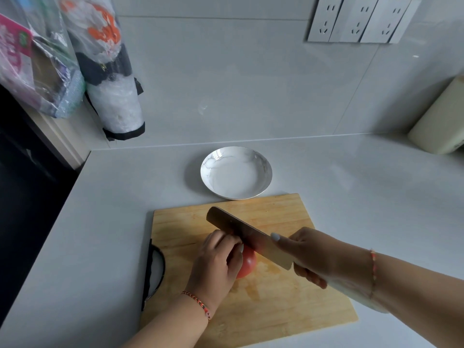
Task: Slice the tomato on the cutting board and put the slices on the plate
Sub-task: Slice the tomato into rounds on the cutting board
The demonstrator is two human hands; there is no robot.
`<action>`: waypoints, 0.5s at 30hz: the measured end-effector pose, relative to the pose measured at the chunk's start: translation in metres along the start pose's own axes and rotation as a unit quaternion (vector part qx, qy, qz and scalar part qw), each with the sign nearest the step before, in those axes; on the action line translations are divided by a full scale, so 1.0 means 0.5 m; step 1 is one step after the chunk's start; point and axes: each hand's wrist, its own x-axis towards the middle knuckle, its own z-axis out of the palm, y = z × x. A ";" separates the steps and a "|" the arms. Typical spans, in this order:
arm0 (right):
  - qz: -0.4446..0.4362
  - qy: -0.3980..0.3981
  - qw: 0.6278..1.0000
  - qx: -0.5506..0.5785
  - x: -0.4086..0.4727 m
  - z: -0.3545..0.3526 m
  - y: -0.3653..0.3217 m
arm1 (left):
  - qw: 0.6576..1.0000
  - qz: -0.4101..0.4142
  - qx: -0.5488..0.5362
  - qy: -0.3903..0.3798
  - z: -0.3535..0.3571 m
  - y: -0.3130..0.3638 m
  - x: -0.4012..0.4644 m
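Observation:
A red tomato [248,263] sits on the wooden cutting board [276,305]. My left hand [217,262] curls over the tomato's left side and holds it in place, hiding most of it. My right hand [316,257] grips the handle of a broad cleaver [248,234], index finger stretched along the blade. The blade lies across the top of the tomato, pointing away to the left. A white marbled plate [266,169] with nothing on it stands just behind the board.
The board lies on a grey counter [100,234] against a tiled wall. Plastic bags [75,59] hang at the upper left above a dark edge. A cream container [442,121] stands at the far right. Wall sockets [359,20] are above.

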 end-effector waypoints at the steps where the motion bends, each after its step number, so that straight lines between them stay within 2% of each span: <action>1: -0.003 0.003 1.000 -0.003 0.012 0.006 -0.006 | 1.000 0.001 0.001 0.003 0.000 0.001 0.000; 6: -0.007 0.013 1.000 -0.001 0.051 0.023 -0.016 | 1.000 0.003 -0.001 0.012 0.001 0.001 0.003; 11: 0.034 -0.009 0.999 0.002 0.017 0.013 0.035 | 1.000 0.014 -0.012 0.016 0.004 -0.006 0.005; 15: 0.026 -0.020 0.999 -0.007 0.018 0.023 0.044 | 1.000 0.017 -0.009 0.017 0.005 -0.008 0.005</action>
